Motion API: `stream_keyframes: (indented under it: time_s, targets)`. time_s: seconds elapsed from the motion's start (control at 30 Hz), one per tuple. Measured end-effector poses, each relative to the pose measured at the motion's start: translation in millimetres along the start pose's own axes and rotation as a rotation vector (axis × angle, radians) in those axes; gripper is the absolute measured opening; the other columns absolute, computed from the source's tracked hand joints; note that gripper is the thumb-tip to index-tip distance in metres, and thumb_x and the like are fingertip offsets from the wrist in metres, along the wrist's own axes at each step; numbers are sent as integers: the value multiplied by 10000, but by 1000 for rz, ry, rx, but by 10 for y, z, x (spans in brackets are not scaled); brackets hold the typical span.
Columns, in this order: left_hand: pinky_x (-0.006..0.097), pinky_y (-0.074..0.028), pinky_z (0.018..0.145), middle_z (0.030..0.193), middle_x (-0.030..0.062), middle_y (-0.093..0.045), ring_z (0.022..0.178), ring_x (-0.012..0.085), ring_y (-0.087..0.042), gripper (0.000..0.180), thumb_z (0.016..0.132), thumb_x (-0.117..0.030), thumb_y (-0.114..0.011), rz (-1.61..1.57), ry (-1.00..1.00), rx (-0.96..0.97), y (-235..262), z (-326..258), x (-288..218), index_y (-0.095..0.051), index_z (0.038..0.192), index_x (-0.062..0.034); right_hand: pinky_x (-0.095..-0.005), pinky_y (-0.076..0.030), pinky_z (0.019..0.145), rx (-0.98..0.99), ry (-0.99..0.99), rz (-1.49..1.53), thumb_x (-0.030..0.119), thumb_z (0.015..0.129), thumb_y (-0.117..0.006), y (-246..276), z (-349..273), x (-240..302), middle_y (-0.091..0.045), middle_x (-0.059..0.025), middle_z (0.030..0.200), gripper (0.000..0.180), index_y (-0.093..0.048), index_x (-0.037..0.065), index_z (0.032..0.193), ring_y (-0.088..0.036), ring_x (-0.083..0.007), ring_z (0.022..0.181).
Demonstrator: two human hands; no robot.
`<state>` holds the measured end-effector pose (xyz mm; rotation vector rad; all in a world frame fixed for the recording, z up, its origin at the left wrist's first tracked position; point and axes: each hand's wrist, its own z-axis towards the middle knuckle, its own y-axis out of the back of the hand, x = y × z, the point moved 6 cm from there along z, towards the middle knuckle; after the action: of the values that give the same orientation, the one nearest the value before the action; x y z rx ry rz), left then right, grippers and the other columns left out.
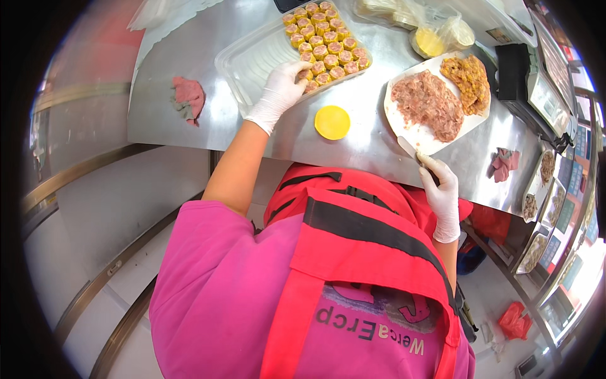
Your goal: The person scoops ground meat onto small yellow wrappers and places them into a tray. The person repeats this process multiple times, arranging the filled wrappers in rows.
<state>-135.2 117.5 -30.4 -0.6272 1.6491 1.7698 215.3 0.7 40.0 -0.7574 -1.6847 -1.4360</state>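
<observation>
My left hand (284, 87), in a white glove, reaches into a clear plastic tray (247, 60). Its fingers are closed around a siu mai at the near edge of the yellow-wrapped siu mai (322, 36), which stand in tight rows on the tray's right side. Gloved in white too, my right hand (442, 189) grips a flat spatula (407, 147), whose blade lies over the near rim of a white plate (413, 134). Pink minced meat (428, 104) and a yellow, corn-like filling (467, 82) share that plate. A round yellow wrapper (332, 122) lies flat between tray and plate.
A plastic bag of round wrappers (442, 39) sits behind the plate. Folded cloths lie at left (189, 100) and right (504, 164) on the steel table (284, 142). A black device (530, 95) stands at right, near small trays of food (536, 252).
</observation>
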Motion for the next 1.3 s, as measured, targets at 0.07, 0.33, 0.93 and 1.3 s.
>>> stream_keyframes:
  time_s: [0.07, 0.33, 0.93, 1.3]
  targets:
    - [331, -521, 741, 922, 157, -675, 799, 248, -656, 259, 775, -92, -674, -90, 103, -9, -6, -8, 91, -655, 1022, -16, -244, -448, 651, -1, -6, 1, -23, 832, -599, 8, -11, -18, -619, -78, 782, 274, -675, 25, 1091, -568, -133, 701]
    - [295, -525, 712, 851, 105, -684, 751, 158, -652, 303, 755, -201, -754, -166, 420, -80, -52, -36, 279, -658, 958, 3, -246, -444, 647, 8, -39, 9, -20, 829, -602, 0, -53, -99, -621, -84, 782, 271, -676, 26, 1085, -566, -139, 691]
    - [296, -487, 857, 1115, 128, -633, 990, 188, -616, 342, 881, -90, -526, -524, 503, -163, -215, 36, 333, -560, 1198, 34, -269, -444, 647, 16, -51, -27, 0, 821, -613, 13, -77, -127, -599, -93, 741, 271, -676, 34, 1083, -562, -171, 677]
    - [301, -470, 908, 1201, 118, -572, 1058, 179, -570, 353, 924, -36, -443, -695, 605, -161, -233, -70, 325, -495, 1271, 6, -279, -463, 675, 26, -69, -5, 19, 824, -614, -8, -92, -206, -628, -110, 792, 268, -673, 33, 1085, -594, -192, 712]
